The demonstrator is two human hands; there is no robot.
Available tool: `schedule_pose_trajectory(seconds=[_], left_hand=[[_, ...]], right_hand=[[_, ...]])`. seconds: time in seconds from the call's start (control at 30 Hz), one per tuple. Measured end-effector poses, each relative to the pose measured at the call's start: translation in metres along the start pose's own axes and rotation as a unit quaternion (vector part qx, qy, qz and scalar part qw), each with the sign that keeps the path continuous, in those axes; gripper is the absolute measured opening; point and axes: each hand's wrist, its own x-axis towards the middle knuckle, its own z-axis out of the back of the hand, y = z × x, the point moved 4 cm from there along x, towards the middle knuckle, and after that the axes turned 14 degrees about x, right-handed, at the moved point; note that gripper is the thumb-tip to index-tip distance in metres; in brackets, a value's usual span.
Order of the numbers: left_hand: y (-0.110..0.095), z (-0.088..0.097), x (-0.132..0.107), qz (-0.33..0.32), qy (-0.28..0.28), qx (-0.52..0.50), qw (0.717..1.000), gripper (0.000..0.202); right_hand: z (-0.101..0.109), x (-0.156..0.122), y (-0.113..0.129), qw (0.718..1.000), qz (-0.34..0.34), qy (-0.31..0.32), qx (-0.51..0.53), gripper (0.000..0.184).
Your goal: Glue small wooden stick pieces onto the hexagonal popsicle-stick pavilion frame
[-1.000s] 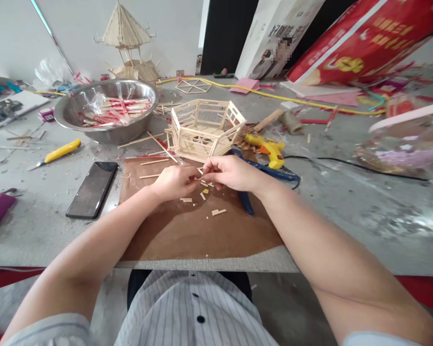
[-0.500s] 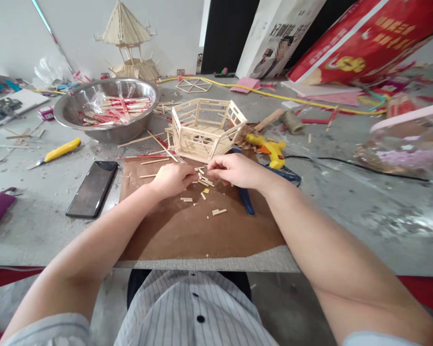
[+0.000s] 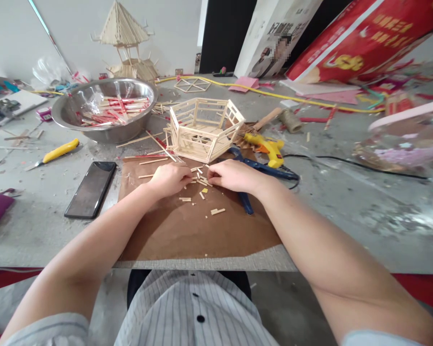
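Short cut sticks (image 3: 202, 181) lie scattered on a brown sheet (image 3: 187, 235) between my hands. My left hand (image 3: 173, 179) rests at the left of this pile, fingers curled together; whatever is in them is too small to name. At the pile's right side, my right hand (image 3: 228, 175) has its thumb and fingers pinched, the tips down among the pieces. Just beyond both hands stands a six-sided stick frame (image 3: 205, 129) with open railing-like walls. Blue-handled pliers (image 3: 246, 202) lie partly under my right hand and wrist.
A yellow glue gun (image 3: 270, 148) lies right of the frame, its black cord trailing right. To the left are a phone (image 3: 91, 190), a yellow craft knife (image 3: 60, 151) and a steel bowl (image 3: 104, 129) of sticks. A stick pagoda (image 3: 124, 29) stands at the back.
My right hand has lowered slightly onto the stick pieces, its fingers drawing together. The left hand has barely moved. The whole view has shifted a little.
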Motion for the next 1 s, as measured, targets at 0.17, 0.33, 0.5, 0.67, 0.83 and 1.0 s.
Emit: schedule_pose_trajectory(seconds=[0.17,0.33,0.5,0.67,0.83,1.0], left_hand=[[0.001,-0.002,0.001,-0.003,0.007,-0.007,1.0,0.024],[0.005,-0.004,0.004,0.018,0.019,-0.041,0.999,0.023],[0.008,-0.005,0.006,0.035,0.006,-0.102,0.994,0.022],[0.007,-0.003,0.006,0.028,-0.037,-0.165,0.985,0.021],[0.002,0.0,0.004,0.006,-0.038,-0.179,0.983,0.023],[0.002,-0.002,0.004,-0.002,-0.026,-0.141,0.99,0.024]], right_hand=[[-0.002,0.001,0.0,1.0,0.002,-0.011,-0.016,0.015],[-0.001,0.003,-0.002,0.999,0.009,-0.032,-0.008,0.016],[0.005,0.001,0.002,0.991,0.037,-0.089,0.097,0.016],[0.007,-0.002,0.014,0.961,0.086,-0.12,0.232,0.023],[0.004,-0.003,0.021,0.967,0.106,-0.107,0.206,0.019],[0.002,-0.003,0.012,0.983,0.043,0.004,0.176,0.012]])
